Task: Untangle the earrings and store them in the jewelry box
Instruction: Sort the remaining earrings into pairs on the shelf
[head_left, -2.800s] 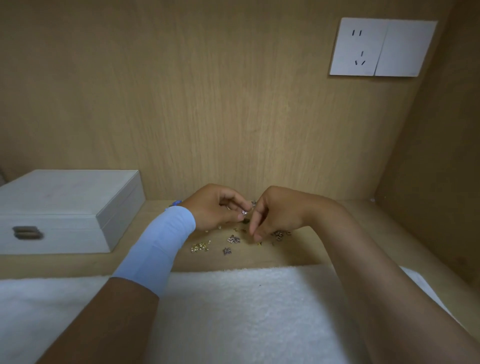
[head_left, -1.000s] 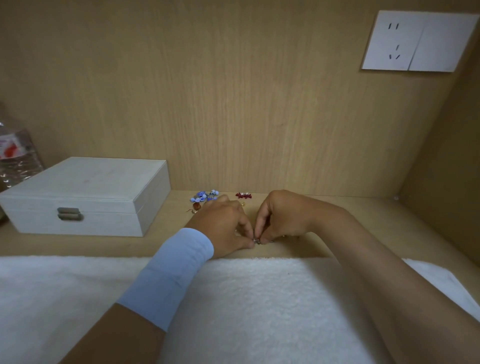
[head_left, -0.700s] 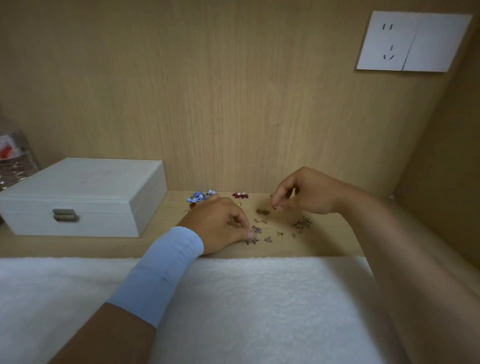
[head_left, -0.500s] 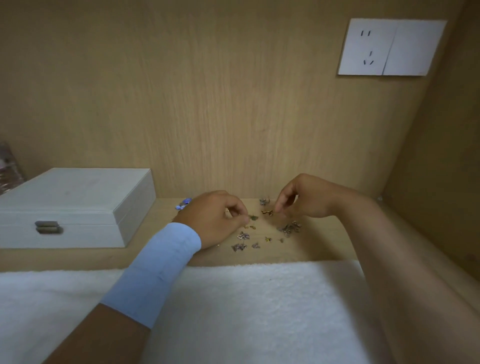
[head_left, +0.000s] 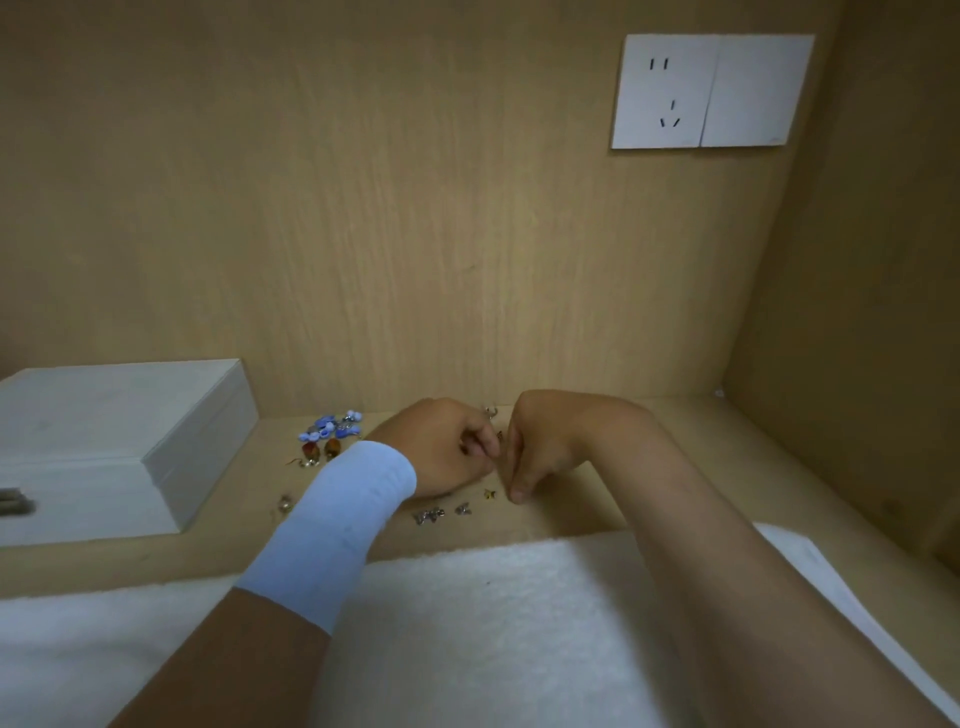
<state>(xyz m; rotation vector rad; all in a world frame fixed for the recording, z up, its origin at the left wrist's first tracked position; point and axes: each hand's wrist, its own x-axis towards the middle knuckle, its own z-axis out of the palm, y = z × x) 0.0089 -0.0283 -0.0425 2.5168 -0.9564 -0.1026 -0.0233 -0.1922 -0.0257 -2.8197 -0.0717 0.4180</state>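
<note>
left hand (head_left: 447, 449) and right hand (head_left: 540, 452) meet mid-desk, curled fingertips pinching a tiny earring tangle (head_left: 498, 435). tug too hard and a hook could bend, or it flicks among the loose earrings (head_left: 428, 515) nearby. jewelry box (head_left: 119, 415), left edge, lid down.

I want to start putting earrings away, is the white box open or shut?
Shut. The white box has its lid lying flat on the base, and none of the inside shows.
</note>
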